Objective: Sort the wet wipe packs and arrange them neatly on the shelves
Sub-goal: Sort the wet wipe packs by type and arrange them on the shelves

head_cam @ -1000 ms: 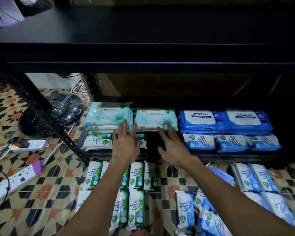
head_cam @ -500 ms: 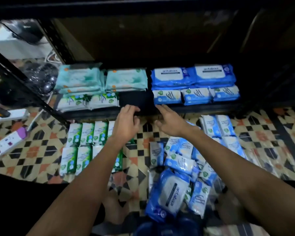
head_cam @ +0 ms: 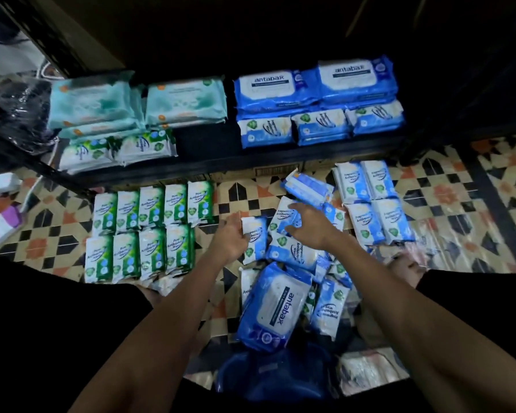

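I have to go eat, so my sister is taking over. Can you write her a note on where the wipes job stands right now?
Left hand: its grip is closing on a small blue pack in the floor pile.
Right hand: open, resting on the blue pile.
Done: the shelf holds teal packs, two green packs, big blue packs and three small blue ones.
Left: shelve the green rows, the blue pile, the blue rows and the big pack on the floor.

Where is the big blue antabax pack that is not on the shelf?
The big antabax pack lies on the floor, lower centre of the head view, atop the heap of small blue packs, below both hands.
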